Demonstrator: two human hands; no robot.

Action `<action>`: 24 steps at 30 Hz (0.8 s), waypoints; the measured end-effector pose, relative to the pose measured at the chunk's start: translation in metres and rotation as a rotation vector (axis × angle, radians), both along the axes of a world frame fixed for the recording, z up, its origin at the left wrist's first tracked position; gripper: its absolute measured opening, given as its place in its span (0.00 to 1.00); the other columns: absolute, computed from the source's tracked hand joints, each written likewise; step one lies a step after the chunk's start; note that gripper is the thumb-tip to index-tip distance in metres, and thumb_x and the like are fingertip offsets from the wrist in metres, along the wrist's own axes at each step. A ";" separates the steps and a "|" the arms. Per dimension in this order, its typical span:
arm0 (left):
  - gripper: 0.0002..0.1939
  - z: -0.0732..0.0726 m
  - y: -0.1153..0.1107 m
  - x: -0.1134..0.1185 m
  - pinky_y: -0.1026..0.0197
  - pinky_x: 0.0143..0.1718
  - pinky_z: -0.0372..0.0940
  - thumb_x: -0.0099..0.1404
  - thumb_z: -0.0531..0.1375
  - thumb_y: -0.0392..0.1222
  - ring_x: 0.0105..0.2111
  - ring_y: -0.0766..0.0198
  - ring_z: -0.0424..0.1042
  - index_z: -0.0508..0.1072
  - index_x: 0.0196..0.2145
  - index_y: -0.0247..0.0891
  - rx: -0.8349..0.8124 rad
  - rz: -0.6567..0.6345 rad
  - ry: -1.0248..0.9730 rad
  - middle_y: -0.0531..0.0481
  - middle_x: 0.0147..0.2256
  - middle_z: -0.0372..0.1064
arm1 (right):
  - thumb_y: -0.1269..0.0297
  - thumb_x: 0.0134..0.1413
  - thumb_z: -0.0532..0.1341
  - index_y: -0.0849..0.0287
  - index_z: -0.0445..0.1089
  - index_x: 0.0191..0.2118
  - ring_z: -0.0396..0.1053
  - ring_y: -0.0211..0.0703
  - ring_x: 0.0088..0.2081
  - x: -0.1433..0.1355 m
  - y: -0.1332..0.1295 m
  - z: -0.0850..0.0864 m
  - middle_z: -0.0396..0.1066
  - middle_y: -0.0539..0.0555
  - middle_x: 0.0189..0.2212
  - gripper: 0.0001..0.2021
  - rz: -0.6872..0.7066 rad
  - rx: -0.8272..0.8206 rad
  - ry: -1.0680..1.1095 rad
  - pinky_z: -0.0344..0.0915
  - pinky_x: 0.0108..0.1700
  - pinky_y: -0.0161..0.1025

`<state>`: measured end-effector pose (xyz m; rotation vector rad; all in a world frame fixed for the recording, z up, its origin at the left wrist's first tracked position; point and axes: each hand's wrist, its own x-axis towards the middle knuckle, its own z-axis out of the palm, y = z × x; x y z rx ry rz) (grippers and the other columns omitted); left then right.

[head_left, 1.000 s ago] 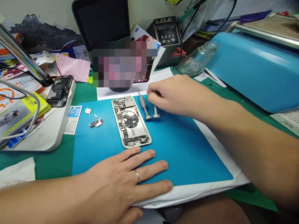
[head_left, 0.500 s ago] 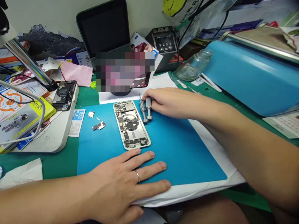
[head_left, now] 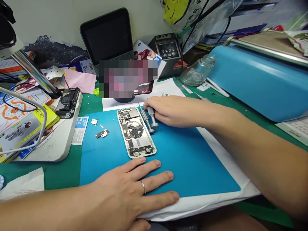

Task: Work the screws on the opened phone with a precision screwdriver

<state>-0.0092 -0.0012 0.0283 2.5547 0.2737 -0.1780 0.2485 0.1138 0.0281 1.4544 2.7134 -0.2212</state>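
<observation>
An opened smartphone (head_left: 137, 133) lies on a blue mat (head_left: 192, 160), its inner parts showing. My left hand (head_left: 134, 189), with a ring on one finger, rests flat on the mat's near edge, fingers spread, just below the phone. Two grey precision screwdrivers lie side by side right of the phone. My right hand (head_left: 166, 109) has its fingers closed around the tip end of the right screwdriver (head_left: 152, 117); the left screwdriver (head_left: 145, 120) is beside it, its tip now tilted left. Left of the phone are a metal bracket (head_left: 94, 121) and a dark small part (head_left: 102, 133).
Another opened phone (head_left: 68, 102) sits on a white stand at left, near boxes (head_left: 26, 128) and a lamp post (head_left: 36, 73). Behind stand a dark screen (head_left: 107, 38), a power unit (head_left: 168, 53) and a glass jar (head_left: 199, 70). A blue roll-shaped case (head_left: 260, 83) lies right.
The two screwdrivers have tilted, their tips turning left, with my right hand shifting slightly left along with them. My left hand stays on the mat. The whole view has shifted a little.
</observation>
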 end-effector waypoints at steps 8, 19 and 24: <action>0.33 -0.009 -0.002 -0.001 0.42 0.77 0.37 0.77 0.53 0.49 0.76 0.48 0.38 0.52 0.75 0.42 0.041 0.004 -0.040 0.48 0.77 0.39 | 0.62 0.61 0.54 0.55 0.65 0.45 0.74 0.52 0.37 0.006 0.005 0.005 0.77 0.57 0.40 0.09 -0.027 -0.169 0.120 0.63 0.36 0.40; 0.32 -0.005 -0.002 -0.002 0.43 0.77 0.37 0.77 0.54 0.49 0.76 0.49 0.38 0.54 0.74 0.42 0.025 0.017 -0.051 0.48 0.77 0.40 | 0.52 0.66 0.50 0.53 0.67 0.44 0.72 0.51 0.34 -0.002 -0.001 0.009 0.78 0.55 0.36 0.14 -0.128 0.027 0.176 0.58 0.36 0.40; 0.33 -0.007 -0.003 -0.002 0.41 0.76 0.41 0.76 0.55 0.48 0.76 0.48 0.40 0.54 0.74 0.41 0.041 0.016 -0.053 0.48 0.77 0.41 | 0.58 0.64 0.49 0.55 0.67 0.38 0.69 0.51 0.32 -0.006 -0.006 0.018 0.76 0.56 0.33 0.12 -0.194 0.109 0.198 0.56 0.35 0.42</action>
